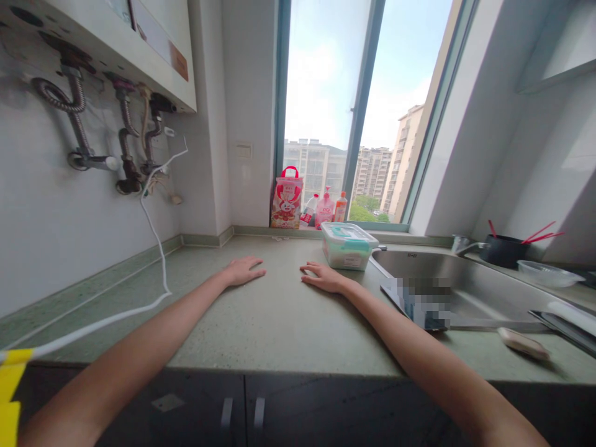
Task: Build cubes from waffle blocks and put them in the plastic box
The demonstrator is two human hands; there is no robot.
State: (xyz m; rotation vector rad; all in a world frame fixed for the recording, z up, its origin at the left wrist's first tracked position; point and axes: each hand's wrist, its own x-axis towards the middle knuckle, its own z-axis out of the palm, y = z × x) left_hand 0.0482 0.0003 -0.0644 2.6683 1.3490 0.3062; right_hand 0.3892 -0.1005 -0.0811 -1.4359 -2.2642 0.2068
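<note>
My left hand point(243, 271) lies flat on the pale green countertop point(274, 329), fingers apart and nothing in it. Across a short gap, my right hand point(322, 277) rests on the same surface, its fingers also spread and holding nothing. Just behind and to the right of that hand stands a clear plastic food container point(348, 246) with a lid and turquoise clips; its contents look pale. A flat dark device point(395, 297), partly blurred out, leans at the sink's near left edge beyond my right forearm.
A steel sink point(484, 273) with a faucet point(460, 244) is on the right. A black pot point(505, 250), a clear bowl point(549, 273) and a soap bar point(524, 344) sit around it. A red-handled bag point(287, 202) and bottles point(325, 208) line the windowsill. A white cable point(161, 248) crosses the left side.
</note>
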